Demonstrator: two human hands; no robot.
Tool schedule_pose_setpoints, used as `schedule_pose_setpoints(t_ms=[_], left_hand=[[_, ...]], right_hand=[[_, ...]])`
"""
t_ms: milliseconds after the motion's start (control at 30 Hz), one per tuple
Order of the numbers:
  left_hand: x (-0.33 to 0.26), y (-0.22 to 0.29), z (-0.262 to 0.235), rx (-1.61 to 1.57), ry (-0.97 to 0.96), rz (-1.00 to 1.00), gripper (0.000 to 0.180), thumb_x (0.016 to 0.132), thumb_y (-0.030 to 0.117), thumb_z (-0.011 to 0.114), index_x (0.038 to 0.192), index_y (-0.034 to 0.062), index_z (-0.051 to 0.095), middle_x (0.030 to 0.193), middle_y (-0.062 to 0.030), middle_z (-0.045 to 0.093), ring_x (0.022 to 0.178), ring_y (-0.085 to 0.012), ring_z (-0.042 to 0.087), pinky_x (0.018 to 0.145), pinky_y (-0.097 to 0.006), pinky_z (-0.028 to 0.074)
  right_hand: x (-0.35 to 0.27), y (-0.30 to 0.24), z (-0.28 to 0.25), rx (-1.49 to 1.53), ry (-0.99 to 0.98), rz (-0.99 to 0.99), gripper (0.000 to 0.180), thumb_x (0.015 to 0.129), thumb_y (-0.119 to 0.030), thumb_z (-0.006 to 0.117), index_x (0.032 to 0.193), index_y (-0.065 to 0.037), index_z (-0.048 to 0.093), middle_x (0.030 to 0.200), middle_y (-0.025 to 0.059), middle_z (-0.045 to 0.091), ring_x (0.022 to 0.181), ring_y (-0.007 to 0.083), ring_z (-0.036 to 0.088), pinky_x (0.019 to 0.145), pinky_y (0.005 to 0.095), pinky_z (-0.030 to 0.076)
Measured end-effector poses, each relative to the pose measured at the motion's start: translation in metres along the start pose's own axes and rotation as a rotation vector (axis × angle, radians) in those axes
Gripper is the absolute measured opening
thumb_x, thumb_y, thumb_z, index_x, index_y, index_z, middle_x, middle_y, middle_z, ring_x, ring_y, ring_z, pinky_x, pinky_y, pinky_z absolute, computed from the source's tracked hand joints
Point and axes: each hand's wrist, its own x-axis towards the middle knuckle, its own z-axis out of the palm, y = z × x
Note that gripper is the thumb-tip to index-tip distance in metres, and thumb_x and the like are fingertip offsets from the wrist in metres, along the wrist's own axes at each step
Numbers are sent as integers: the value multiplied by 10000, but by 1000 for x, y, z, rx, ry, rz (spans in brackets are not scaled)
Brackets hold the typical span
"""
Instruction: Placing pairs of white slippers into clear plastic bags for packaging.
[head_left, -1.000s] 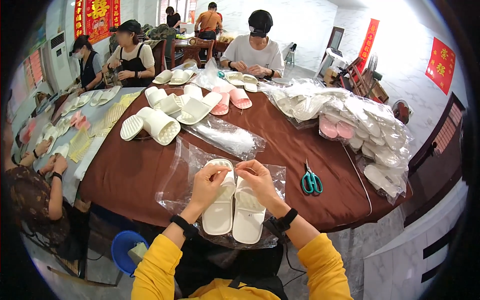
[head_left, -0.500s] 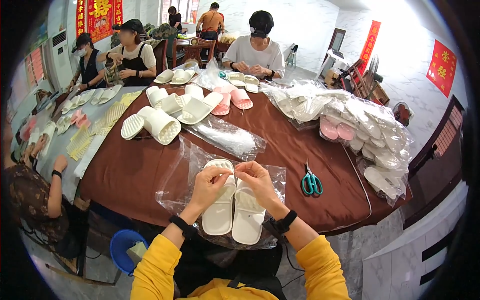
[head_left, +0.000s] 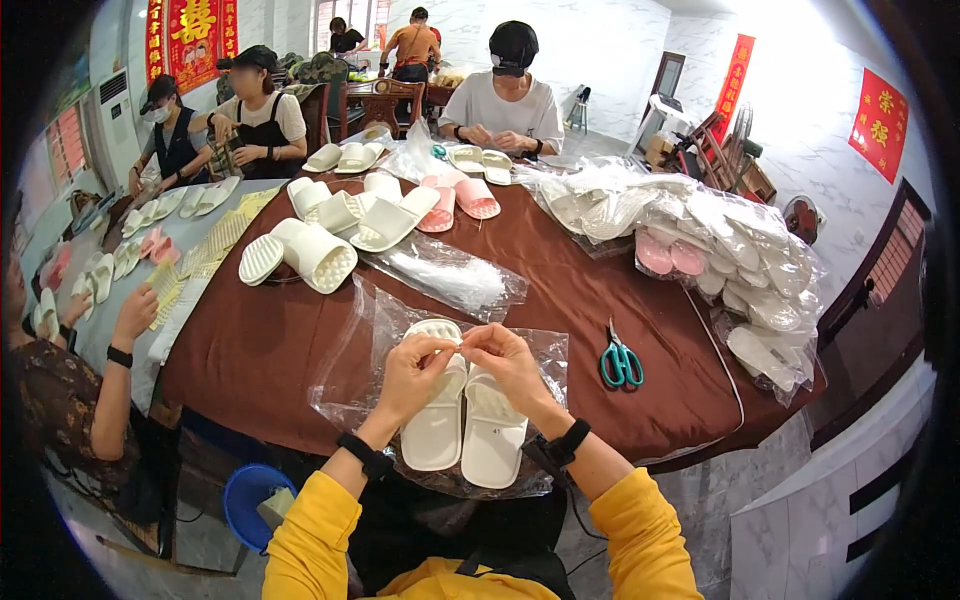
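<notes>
My left hand (head_left: 412, 378) and my right hand (head_left: 512, 372) meet over the toe ends of a pair of white slippers, fingertips pinched together. Whatever thin or small thing they pinch is too small to make out. Below them, the left slipper (head_left: 433, 440) and the right slipper (head_left: 494, 452) lie side by side, heels toward me. A clear plastic bag (head_left: 345, 375) spreads flat under and around the pair, at the table's near edge. My hands cover part of the slippers' straps.
Teal-handled scissors (head_left: 621, 366) lie to the right on the brown tablecloth (head_left: 560, 262). Farther off are loose white slippers (head_left: 328, 258), pink slippers (head_left: 476, 198) and a bundle of clear bags (head_left: 450, 280). Bagged slippers (head_left: 760, 270) pile up at right. Co-workers sit across and at left; a blue bin (head_left: 250, 505) stands below.
My hands stay pinched together over the slippers, with only slight finger movement. At the left, a co-worker's hand has lifted toward the yellow sheets. The whole view has shifted slightly.
</notes>
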Motion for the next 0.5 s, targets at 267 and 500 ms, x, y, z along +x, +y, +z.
schedule_pose_setpoints(t_ms=[267, 500], left_hand=[[0, 4, -1, 71, -47, 43, 48, 856, 50, 676, 890, 28, 701, 760, -49, 583, 688, -132, 519, 601, -278, 404], [0, 4, -1, 41, -53, 62, 40, 847, 56, 658, 875, 37, 678, 773, -64, 560, 718, -193, 533, 624, -313, 419]], right_hand=[[1, 6, -1, -147, 8, -81, 105, 877, -24, 700, 942, -7, 619, 1044, 33, 605, 916, 91, 592, 835, 229, 488], [1, 7, 0, -155, -7, -54, 98, 850, 3, 698, 911, 5, 623, 1047, 62, 612, 918, 113, 603, 831, 252, 512]])
